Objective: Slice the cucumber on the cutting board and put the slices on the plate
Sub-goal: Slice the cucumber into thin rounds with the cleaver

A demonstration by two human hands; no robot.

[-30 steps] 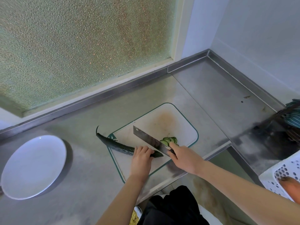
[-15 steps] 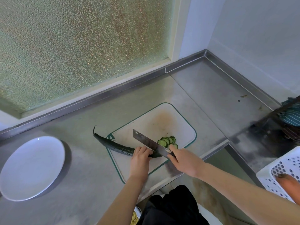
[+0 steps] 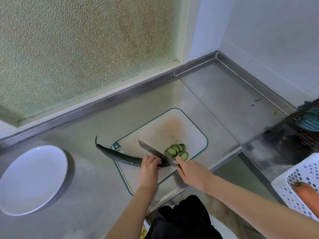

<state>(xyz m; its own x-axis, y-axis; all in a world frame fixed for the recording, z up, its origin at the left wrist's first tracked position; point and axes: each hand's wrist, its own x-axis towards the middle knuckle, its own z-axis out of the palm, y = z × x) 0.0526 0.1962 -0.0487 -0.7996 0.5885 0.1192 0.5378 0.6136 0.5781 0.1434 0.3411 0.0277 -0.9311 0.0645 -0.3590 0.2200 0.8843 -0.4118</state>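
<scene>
A long dark green cucumber [image 3: 119,155] lies across the left side of the white, green-rimmed cutting board [image 3: 165,130], its curled tip hanging over the steel counter. My left hand [image 3: 149,171] holds the cucumber down near its cut end, fingers curled over it. My right hand [image 3: 191,171] grips the handle of a cleaver [image 3: 153,151], whose blade stands on the cucumber just right of my left fingers. Several round cucumber slices [image 3: 177,150] lie in a loose pile on the board right of the blade. A white plate [image 3: 31,178] sits bare at the far left.
A white perforated basket [image 3: 296,185] with a carrot [image 3: 306,192] in it stands at the right edge. A dark rack with striped cloth [image 3: 309,119] sits at the right. The counter's front edge steps back beside the board. A frosted window runs along the back.
The cleaver has kept chopping in the same spot, and a few more slices have spread out in the pile to its right. Both hands have stayed nearly in place.
</scene>
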